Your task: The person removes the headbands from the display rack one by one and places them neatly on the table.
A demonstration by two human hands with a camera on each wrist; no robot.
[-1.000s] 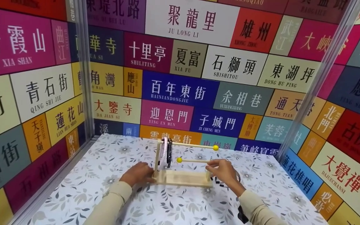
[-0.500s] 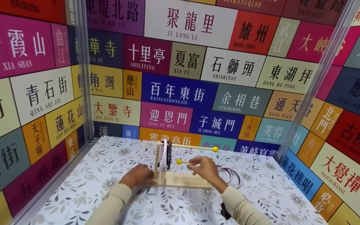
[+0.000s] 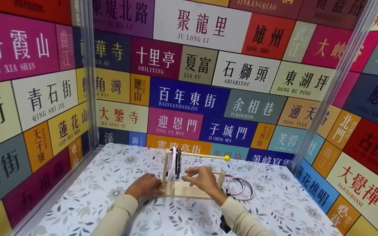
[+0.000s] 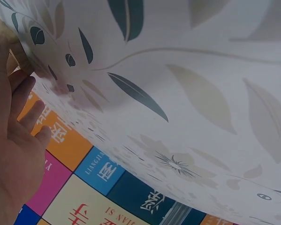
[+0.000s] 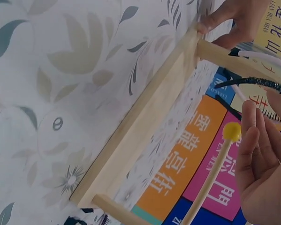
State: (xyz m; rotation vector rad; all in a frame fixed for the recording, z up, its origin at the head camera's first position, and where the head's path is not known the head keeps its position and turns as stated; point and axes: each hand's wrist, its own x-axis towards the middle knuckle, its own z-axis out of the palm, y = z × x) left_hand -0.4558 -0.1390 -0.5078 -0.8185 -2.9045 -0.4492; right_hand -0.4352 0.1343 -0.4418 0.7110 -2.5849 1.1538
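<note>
right hand (image 3: 203, 181) moved left along the level, left-pointing lower rod (image 5: 208, 180), grip state unclear.

The person's bare right-hand grip (image 3: 202, 179) shifted left along the thin wooden lower rod (image 5: 207, 183), now beside its round yellow ball (image 5: 232, 131), covering most of that ball, pink-and-black ribbed hoops (image 3: 250, 186) at right uncovered.

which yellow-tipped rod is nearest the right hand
The lower rod: its yellow ball is beside the right hand, whereas the upper rod, which carries hanging hoops, runs above that hand.
</note>
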